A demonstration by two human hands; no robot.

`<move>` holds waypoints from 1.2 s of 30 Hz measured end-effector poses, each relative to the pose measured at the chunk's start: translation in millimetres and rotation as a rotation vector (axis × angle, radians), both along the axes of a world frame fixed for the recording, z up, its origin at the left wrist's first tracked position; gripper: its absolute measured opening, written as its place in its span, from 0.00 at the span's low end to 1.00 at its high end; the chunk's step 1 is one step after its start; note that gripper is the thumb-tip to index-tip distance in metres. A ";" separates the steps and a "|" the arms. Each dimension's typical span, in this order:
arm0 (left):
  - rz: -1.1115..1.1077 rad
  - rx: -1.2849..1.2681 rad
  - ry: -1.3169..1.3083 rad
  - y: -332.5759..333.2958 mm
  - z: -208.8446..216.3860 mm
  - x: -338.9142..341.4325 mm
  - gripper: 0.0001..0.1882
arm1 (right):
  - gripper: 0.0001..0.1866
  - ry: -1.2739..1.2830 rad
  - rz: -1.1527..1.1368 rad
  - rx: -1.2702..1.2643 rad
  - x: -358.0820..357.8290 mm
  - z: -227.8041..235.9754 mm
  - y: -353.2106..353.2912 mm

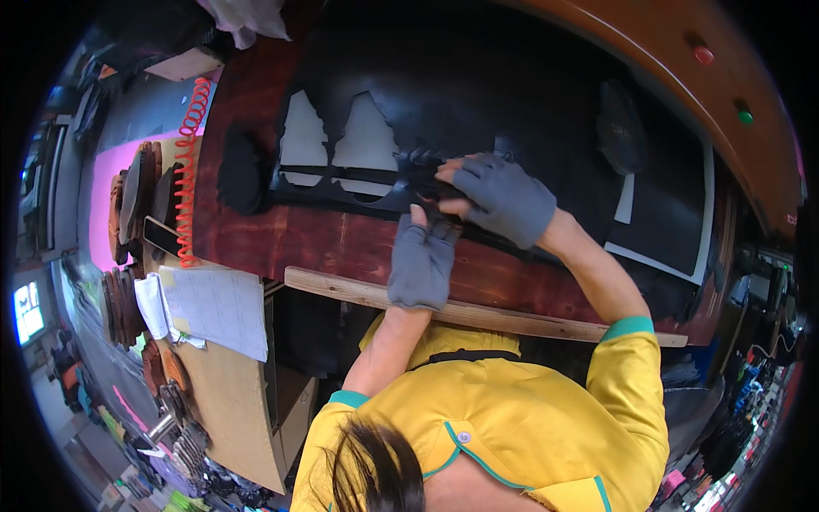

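A large black sheet, leather-like (512, 68), lies over the dark red table, with light-coloured cut-out gaps at its left part. My right hand (503, 196), in a grey fingerless glove, is bent over the sheet's near edge, thumb and fingers curled around dark material. What exactly it grips blends into the black sheet. My left hand (422, 260), gloved the same way, lies at that edge just below the right one, thumb raised apart from the fingers. Its fingertips are blurred against dark material. A dark sole-shaped piece (621, 128) rests on the sheet to the right.
The table's wooden front rail (486, 317) runs close to my body. A dark bundle (243, 171) and a red coiled hose (183, 171) are at the left, beside papers (217, 307), a phone (162, 235) and stacked soles (128, 205). An orange machine beam (674, 60) spans the far right.
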State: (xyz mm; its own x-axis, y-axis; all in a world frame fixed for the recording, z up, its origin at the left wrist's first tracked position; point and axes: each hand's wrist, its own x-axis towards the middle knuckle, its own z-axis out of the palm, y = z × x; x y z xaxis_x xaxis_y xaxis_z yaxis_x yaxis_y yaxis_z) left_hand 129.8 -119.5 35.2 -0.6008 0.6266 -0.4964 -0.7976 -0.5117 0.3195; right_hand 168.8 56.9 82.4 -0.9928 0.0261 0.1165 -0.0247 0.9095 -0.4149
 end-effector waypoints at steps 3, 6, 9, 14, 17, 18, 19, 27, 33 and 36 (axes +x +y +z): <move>0.007 -0.231 0.010 4.2 6.6 1.3 0.14 | 0.18 0.045 -0.202 -0.220 -27.6 5.3 36.1; -0.003 -0.313 0.060 8.5 12.7 3.9 0.16 | 0.18 0.273 -0.852 -0.696 -33.7 13.0 82.8; -0.023 -0.337 -0.022 12.3 11.9 13.1 0.15 | 0.16 0.744 -0.688 -0.288 9.7 13.2 91.5; -0.216 -0.297 -0.103 30.7 -1.9 55.2 0.16 | 0.17 0.518 -0.117 -0.067 83.5 18.9 60.5; -0.199 -0.092 -0.098 34.6 -8.7 69.5 0.15 | 0.20 0.194 0.160 0.249 93.9 4.1 30.7; -0.190 -0.091 -0.068 35.9 -10.6 70.9 0.15 | 0.19 0.471 0.172 0.336 95.6 -2.8 23.4; -0.178 -0.108 -0.072 35.2 -11.5 72.6 0.15 | 0.19 0.439 0.124 0.331 99.6 -8.0 21.2; -0.167 -0.165 -0.059 36.0 -8.0 71.2 0.18 | 0.10 0.634 -0.293 -0.043 61.8 4.0 72.4; -0.156 -0.191 -0.032 34.1 -5.8 71.5 0.18 | 0.18 1.060 -0.787 -0.420 53.4 69.3 140.9; -0.146 -0.173 -0.070 34.1 -8.9 72.5 0.18 | 0.13 1.116 -0.356 0.047 75.3 78.1 127.0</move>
